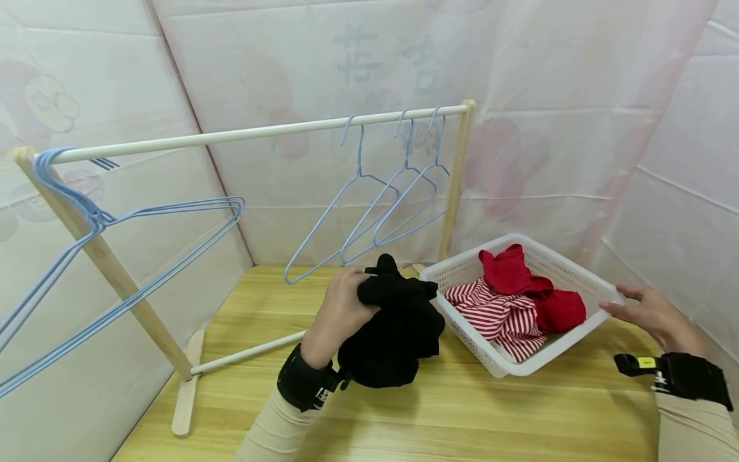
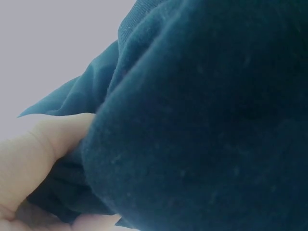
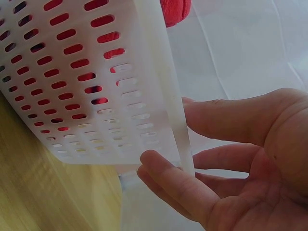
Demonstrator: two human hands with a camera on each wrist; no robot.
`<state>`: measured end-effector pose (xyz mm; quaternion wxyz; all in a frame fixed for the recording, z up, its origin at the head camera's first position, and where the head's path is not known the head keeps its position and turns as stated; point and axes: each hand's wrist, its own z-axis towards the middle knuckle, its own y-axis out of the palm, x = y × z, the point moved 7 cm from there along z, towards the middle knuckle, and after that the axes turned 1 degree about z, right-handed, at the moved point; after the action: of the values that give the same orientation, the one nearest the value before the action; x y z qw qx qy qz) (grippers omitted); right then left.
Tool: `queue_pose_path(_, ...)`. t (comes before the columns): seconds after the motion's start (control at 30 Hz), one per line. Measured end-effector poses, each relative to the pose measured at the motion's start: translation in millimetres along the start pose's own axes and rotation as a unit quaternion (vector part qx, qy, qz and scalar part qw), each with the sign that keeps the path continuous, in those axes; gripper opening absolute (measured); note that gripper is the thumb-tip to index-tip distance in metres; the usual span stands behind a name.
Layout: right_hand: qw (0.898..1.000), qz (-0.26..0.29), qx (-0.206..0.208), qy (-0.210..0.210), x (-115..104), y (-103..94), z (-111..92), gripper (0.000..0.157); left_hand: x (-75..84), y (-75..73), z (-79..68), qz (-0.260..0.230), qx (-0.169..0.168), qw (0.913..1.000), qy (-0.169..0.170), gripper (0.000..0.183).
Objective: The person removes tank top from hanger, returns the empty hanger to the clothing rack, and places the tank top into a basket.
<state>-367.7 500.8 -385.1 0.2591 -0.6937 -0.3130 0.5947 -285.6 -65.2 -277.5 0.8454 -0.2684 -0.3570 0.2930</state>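
My left hand [image 1: 342, 313] grips a bunched black garment [image 1: 398, 333] above the table, left of the white basket. In the left wrist view my thumb presses into the dark cloth [image 2: 202, 125], which covers most of the frame and hides the other fingers in part. My right hand [image 1: 652, 314] holds the right corner of the white plastic basket [image 1: 600, 290]. The right wrist view has my thumb at the rim and fingers around the corner of the slotted wall [image 3: 86, 62]. Inside the basket lie a red cloth [image 1: 510, 269] and a red-and-white striped cloth [image 1: 496, 314].
A clothes rack with a white rail [image 1: 260, 133] and wooden posts stands behind my left hand. Three blue hangers [image 1: 360, 174] hang near its right end; several more blue hangers [image 1: 95, 221] are bunched at the left. White curtains [image 1: 346, 64] surround the wooden table [image 1: 462, 417].
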Motion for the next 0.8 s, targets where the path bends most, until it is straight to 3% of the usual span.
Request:
queue_pose_path(0.33,1.000,-0.008,0.003,-0.003,1,-1.9,1,0.099,6.4,3.2,2.8,0.016,0.009,0.9994,0.029,0.020)
queue_pose_path(0.8,1.000,-0.019,0.007,-0.019,-2,-2.7,-1,0.095,12.8,9.4,5.6,-0.015,0.008,0.9992,0.037,0.019)
